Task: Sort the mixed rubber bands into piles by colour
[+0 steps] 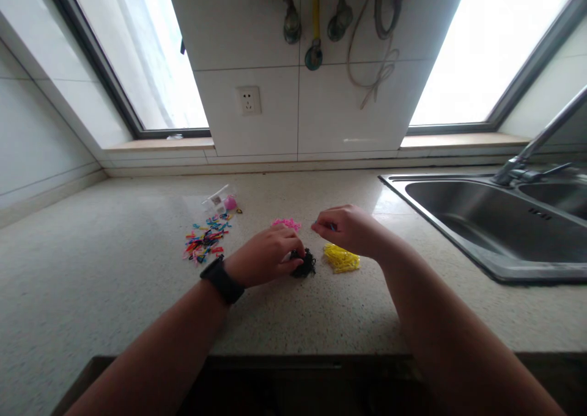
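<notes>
My left hand (270,254), with a black watch on its wrist, reaches to a pile of black rubber bands (305,264). Thumb and fingertips are pinched together at the top of that pile, on black bands. My right hand (346,226) hovers farther right with its fingers curled closed; a speck of blue shows beneath them, but what they hold is hidden. Just below it lies a heap of yellow rubber bands (342,258). Pink rubber bands (287,224) lie behind, between both hands. A loose mixed pile of many-coloured bands (206,241) is spread left of my left hand.
Behind the mixed pile lies a clear plastic bag (220,199) with a pink round piece (230,203). A steel sink (458,220) with a faucet (518,168) is set into the speckled counter (114,269) at right. A tiled wall with a socket (249,100) and pipes stands behind.
</notes>
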The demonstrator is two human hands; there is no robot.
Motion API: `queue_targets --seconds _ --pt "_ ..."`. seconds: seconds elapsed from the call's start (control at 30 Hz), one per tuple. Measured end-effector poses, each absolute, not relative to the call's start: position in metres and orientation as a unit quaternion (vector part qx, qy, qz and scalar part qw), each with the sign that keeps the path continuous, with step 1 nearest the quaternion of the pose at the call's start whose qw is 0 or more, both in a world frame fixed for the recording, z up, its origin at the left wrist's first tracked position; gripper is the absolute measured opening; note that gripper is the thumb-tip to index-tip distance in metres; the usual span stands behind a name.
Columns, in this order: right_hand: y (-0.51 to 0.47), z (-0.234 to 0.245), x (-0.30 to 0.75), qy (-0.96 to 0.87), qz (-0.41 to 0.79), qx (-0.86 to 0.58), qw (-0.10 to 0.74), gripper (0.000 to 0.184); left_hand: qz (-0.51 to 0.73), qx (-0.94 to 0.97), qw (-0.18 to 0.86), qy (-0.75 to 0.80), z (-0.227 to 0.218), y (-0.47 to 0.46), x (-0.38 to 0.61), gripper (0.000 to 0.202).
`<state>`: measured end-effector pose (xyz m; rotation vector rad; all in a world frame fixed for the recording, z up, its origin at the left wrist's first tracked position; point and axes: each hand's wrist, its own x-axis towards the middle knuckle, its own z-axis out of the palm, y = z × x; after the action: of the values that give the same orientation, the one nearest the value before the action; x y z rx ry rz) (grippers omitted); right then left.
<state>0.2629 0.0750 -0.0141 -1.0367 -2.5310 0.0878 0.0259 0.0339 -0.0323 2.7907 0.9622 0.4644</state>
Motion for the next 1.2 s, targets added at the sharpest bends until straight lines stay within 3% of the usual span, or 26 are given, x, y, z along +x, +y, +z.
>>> queue_targets --seconds 0.47,0.67,1.03,1.2 --pt "0.074 -0.012 0.263 -0.903 0.035 -0.376 0.203 0.031 0.16 0.928 0.112 0.317 -0.028 0.035 0.016 0.021" --pt "0.074 -0.013 0.264 -0.904 0.03 -0.375 0.201 0.031 0.139 0.934 0.14 0.296 -0.026 0.035 0.011 0.049" --pt "0.075 -0.014 0.265 -0.904 0.023 -0.379 0.197 0.032 0.166 0.929 0.122 0.309 -0.024 0.036 0.008 0.035" --pt "0.075 -0.014 0.265 -0.907 0.022 -0.374 0.194 0.032 0.167 0.924 0.117 0.322 -0.024 0.039 -0.002 0.045"
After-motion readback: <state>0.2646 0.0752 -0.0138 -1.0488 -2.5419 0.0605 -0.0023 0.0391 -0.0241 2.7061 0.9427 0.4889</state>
